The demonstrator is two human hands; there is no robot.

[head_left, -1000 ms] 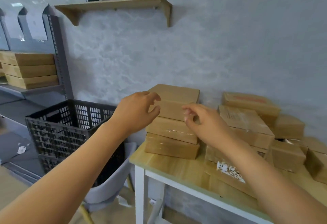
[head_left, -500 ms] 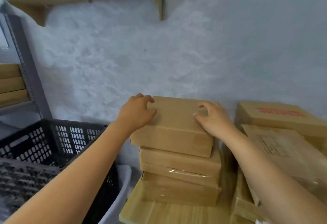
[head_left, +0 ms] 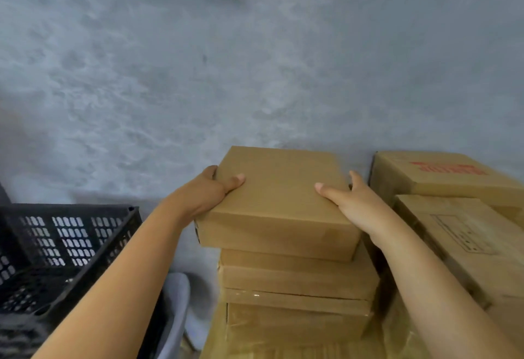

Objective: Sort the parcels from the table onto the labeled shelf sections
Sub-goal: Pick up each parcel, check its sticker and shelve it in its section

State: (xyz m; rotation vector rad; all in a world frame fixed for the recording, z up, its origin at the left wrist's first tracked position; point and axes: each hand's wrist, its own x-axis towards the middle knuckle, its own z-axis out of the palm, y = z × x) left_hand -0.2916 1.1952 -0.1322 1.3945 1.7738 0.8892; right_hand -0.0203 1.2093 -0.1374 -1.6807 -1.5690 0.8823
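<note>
Reaching in from the bottom corners, two bare forearms meet at the top parcel of a stack at the table's left end. The left hand clasps the parcel's left edge, thumb laid flat on the lid and fingers wrapped over the side. The right hand grips the right edge the same way, thumb on top, fingers hidden behind the far side. The top parcel sits skewed, its near-left corner jutting past the stack of plain cardboard boxes beneath; whether it rests on them or is just lifted clear is hard to tell from this angle. Only a sliver of the wooden table shows at the lower edge. Just beside the right wrist lies a box with a printed outline, and behind it a larger box with red lettering, so the right side is crowded. To the left the space is open down to a black slatted crate sitting on a pale grey chair, well apart from the stack. Beyond everything stands a mottled grey wall, with free room above the parcel.
</note>
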